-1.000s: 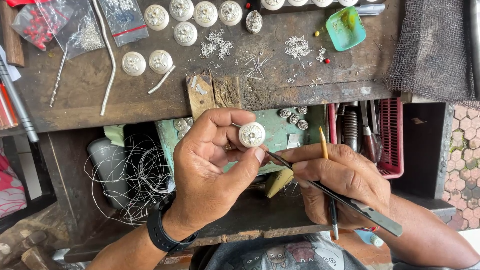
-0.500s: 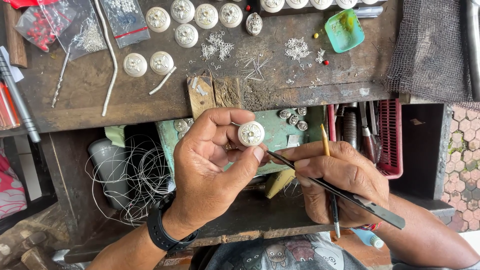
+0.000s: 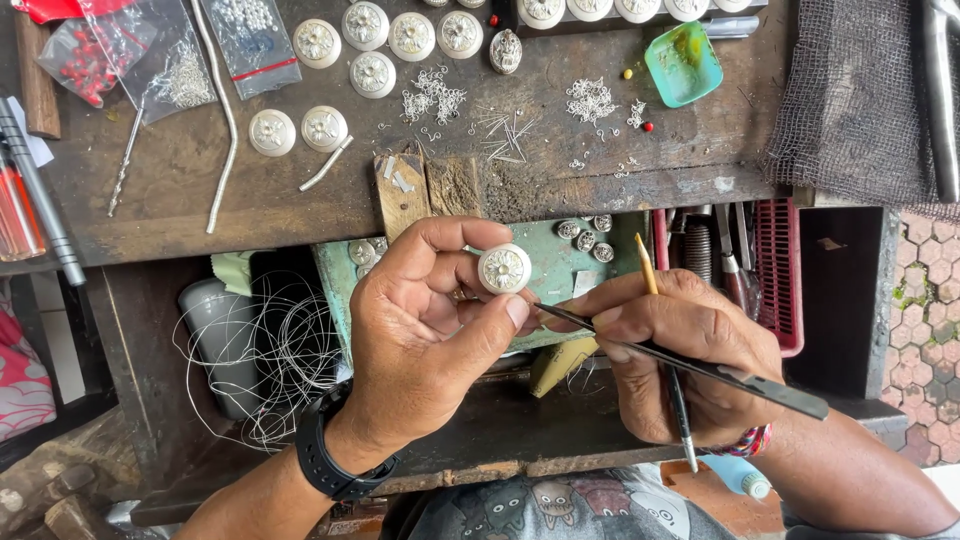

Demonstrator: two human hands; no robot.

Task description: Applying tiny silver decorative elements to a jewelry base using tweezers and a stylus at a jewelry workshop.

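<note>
Little changed against a second ago: left hand [image 3: 420, 350] in the same pose, fingers clamped on a small round silver disc [image 3: 504, 268], thumb at its lower edge, fingertips at its top and back, patterned face up. Right hand [image 3: 680, 350] a touch nearer the disc than before, fingers pinched together on dark tweezers [image 3: 690, 365], tips just beside the disc's lower right edge; contact too fine to tell. A thin brush [image 3: 665, 350] tucked in the same right hand, yellow end pointing up. Judged from the tiny shift: fine, steady detail work on the disc under way, not finished, nothing set down.

Disc held in the air, just in front of the near edge of the worn wooden desk [image 3: 200, 190], over a green tray [image 3: 545, 270] holding a few small silver beads.

Beyond the disc, on the desk: rows of matching silver discs [image 3: 372, 72], small heaps of silver wire bits [image 3: 590, 100], a teal dish [image 3: 683, 63], red beads in a clear bag [image 3: 85, 60]. Left of the disc, below the desk edge: a loose coil of wire [image 3: 270, 360] by a grey cup [image 3: 215, 330]. Right of the disc: a red basket [image 3: 778, 270] with tools, dark mesh cloth [image 3: 850, 90] above it, paved floor [image 3: 925, 330] at the far right. Black watch [image 3: 325, 465] on the left wrist.
</note>
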